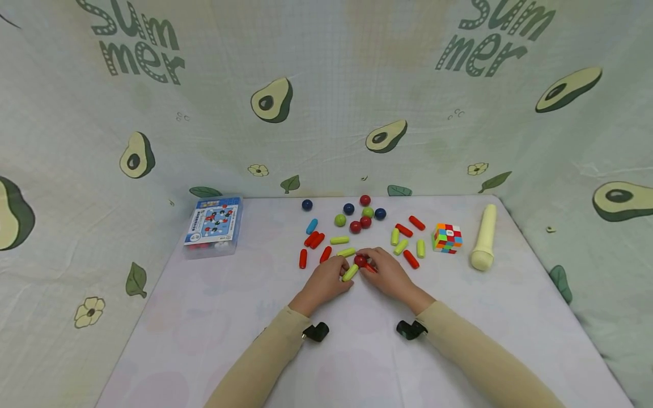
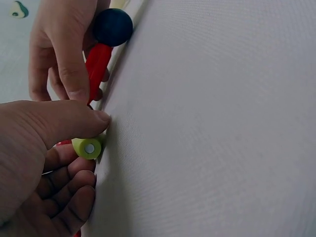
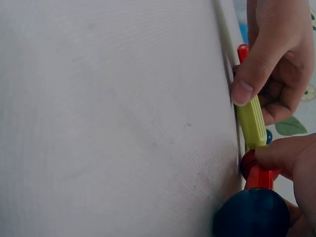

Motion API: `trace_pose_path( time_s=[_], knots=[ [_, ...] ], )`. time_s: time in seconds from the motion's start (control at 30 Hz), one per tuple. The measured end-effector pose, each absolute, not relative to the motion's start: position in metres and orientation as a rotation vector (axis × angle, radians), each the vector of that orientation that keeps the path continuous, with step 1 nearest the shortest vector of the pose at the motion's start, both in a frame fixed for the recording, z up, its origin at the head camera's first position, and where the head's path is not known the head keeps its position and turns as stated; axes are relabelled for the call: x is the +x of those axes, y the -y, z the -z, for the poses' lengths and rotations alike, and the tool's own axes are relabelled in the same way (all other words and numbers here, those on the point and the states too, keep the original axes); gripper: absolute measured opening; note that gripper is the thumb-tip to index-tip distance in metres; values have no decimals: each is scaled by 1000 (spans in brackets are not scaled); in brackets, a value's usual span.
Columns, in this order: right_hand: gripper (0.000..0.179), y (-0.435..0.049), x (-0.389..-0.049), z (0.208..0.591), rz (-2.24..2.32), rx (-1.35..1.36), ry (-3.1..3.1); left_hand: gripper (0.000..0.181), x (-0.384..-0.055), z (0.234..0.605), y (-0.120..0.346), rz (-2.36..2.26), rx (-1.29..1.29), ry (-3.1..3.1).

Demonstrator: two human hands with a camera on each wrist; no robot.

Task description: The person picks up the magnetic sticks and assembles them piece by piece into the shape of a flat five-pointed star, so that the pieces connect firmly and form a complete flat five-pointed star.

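Note:
My left hand (image 1: 326, 282) pinches a yellow-green magnetic rod (image 1: 350, 273) between thumb and fingers. A silvery disc shows in this rod's near end in the left wrist view. Its other end meets a red ball (image 1: 360, 260), or nearly so. My right hand (image 1: 391, 276) holds that ball by thumb and fingers, along with a red rod (image 3: 259, 177) joined to it. At the red rod's other end sits a dark blue ball (image 2: 113, 27), which the right hand hides in the head view. Another yellow-green rod (image 1: 347, 251) lies just beyond the left hand.
Several red rods (image 1: 303, 259), yellow-green rods (image 1: 420, 248) and a blue rod (image 1: 312, 226) lie around the hands. Loose balls (image 1: 355, 226) are behind them. A clear-sided box (image 1: 212, 226) stands at left; a puzzle cube (image 1: 447, 238) and a cream-coloured mallet-like stick (image 1: 484, 238) are at right.

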State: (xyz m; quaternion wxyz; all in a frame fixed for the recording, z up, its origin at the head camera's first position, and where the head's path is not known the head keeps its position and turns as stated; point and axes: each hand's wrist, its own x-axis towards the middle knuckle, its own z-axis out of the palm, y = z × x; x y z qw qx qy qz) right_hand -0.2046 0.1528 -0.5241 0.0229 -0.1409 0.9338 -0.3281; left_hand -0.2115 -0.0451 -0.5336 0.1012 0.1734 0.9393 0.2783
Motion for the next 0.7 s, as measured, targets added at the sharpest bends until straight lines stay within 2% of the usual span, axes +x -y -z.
trace_pose_path(
  time_s=[0.3,0.7],
  knots=[
    [37,-150,-209,526,1001,-401,-2914,28,-210,531,45,-873,512,-2784],
    [39,-153,-211,529,1016,-424,-2920,29,-210,529,46,-954,488,-2758]
  ],
)
